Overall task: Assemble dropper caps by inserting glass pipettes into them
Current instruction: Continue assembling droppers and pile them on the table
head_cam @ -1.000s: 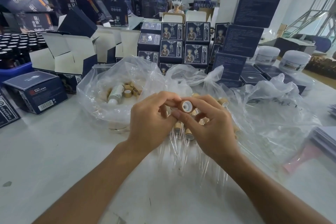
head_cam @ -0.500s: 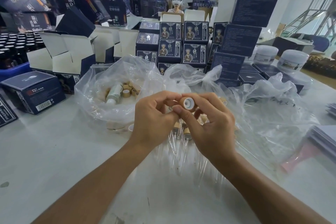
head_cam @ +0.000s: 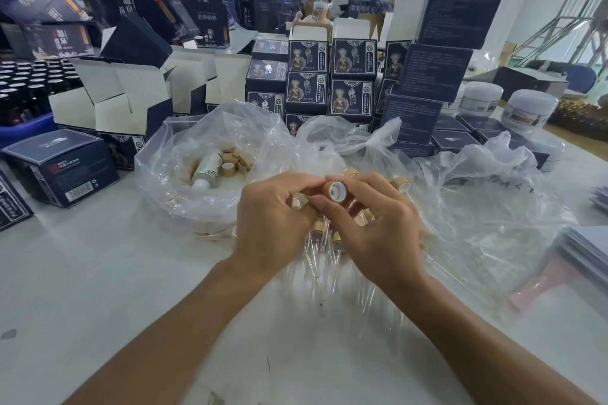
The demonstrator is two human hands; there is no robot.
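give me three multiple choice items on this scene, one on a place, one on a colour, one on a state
1. Where does the small white bottle lie?
A. inside the clear plastic bag on the left
B. on top of the stacked boxes
C. in the right hand

2. What colour is the outside of the dropper cap held up between the hands?
A. bright red
B. tan, wood-like
C. dark blue

3. How is the right hand at this moment?
A. flat on the table
B. hanging idle, holding nothing
C. pinching the dropper cap with its fingertips

Answers:
1 A: the bottle rests among loose caps inside the plastic bag.
2 B: its outer wall is tan, around a white inside.
3 C: thumb and fingers close round the cap, with the left hand meeting it from the other side.
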